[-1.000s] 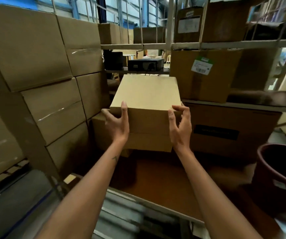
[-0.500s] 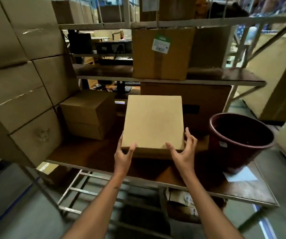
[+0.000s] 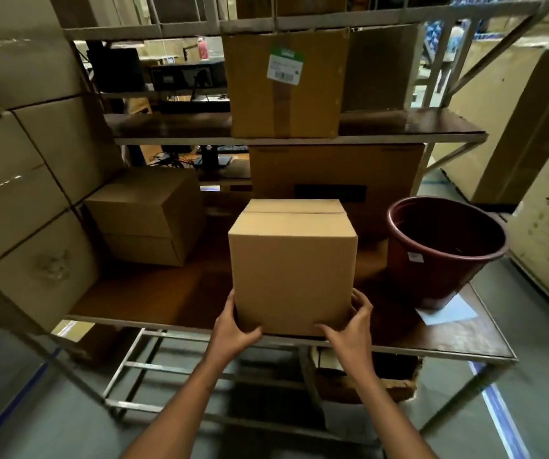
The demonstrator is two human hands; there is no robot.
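Observation:
A plain brown cardboard box (image 3: 291,266) with a taped top flap is held in front of the lower shelf board (image 3: 154,299), its bottom edge level with the shelf's front rim. My left hand (image 3: 235,329) grips its lower left corner, fingers curled under the bottom. On the lower right corner my right hand (image 3: 349,329) grips the same way, thumb up the side. The box stands upright.
A dark red bucket (image 3: 442,246) stands on the shelf right of the box, a white paper (image 3: 446,314) by its base. A stacked carton (image 3: 147,217) sits at left. A labelled carton (image 3: 284,84) is on the upper shelf. Tall cartons (image 3: 21,180) wall the left.
The box has come off the stacked carton at the left, travelled right and towards me, and turned so its front face shows. Both hands shifted from its near side to its bottom corners.

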